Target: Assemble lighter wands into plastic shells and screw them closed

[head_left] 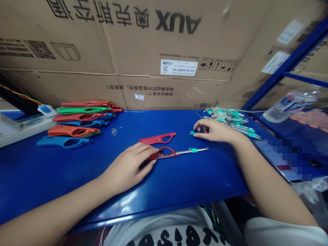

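Observation:
My left hand (130,164) is closed around the handle of a red long-necked lighter (167,152) lying just above the table. Its metal tube points right and carries a green sleeve (193,150). Behind it lies a loose red handle shell (159,138) with a trigger opening. My right hand (211,130) is off to the right, thumb and forefinger curled together at a small green piece (192,133). Its exact shape is hard to make out. Close behind that hand is a pile of metal lighter tubes with green parts (230,118).
Stacked red, green, orange and blue handle shells (69,141) lie at left, near small metal screws or pins (114,131). A white power strip (28,124) borders them. Cardboard (128,61) walls the back. A phone (276,162) and plastic bottle (289,104) are at right.

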The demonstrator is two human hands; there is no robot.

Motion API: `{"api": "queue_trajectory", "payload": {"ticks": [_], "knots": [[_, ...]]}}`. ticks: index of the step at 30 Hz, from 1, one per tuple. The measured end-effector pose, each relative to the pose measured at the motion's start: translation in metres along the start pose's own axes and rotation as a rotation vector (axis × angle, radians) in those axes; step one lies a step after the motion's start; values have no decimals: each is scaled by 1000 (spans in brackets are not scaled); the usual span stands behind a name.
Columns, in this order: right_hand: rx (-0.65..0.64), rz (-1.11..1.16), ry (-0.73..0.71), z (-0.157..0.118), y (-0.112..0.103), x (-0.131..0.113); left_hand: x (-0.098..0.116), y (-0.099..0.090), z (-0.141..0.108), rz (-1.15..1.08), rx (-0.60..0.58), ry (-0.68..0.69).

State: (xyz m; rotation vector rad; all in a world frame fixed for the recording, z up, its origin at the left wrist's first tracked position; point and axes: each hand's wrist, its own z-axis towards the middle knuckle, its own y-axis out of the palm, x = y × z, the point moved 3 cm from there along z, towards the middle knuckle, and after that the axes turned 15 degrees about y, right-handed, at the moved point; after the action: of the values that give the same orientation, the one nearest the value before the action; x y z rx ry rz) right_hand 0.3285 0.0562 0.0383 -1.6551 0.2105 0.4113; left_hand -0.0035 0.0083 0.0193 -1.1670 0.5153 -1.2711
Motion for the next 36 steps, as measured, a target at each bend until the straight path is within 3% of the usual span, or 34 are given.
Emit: {"api": "queue_trajectory", "payload": {"ticks": [6,12,15,19,36], "knots": [[-24,26,-30,1,8,-8,-3,4,0,-42,9,-4],[-18,281,-12,-6,21,-42,-3,8,3,-109,49,-43],[-86,367,-93,-13,36,-66,-5,11,3,-127,62,-58],[-88,300,-265,-20,55,-89,-8,14,2,-147,73,-62],[29,83,-325,-25,68,-96,-11,16,3,-222,115,-102]]}}
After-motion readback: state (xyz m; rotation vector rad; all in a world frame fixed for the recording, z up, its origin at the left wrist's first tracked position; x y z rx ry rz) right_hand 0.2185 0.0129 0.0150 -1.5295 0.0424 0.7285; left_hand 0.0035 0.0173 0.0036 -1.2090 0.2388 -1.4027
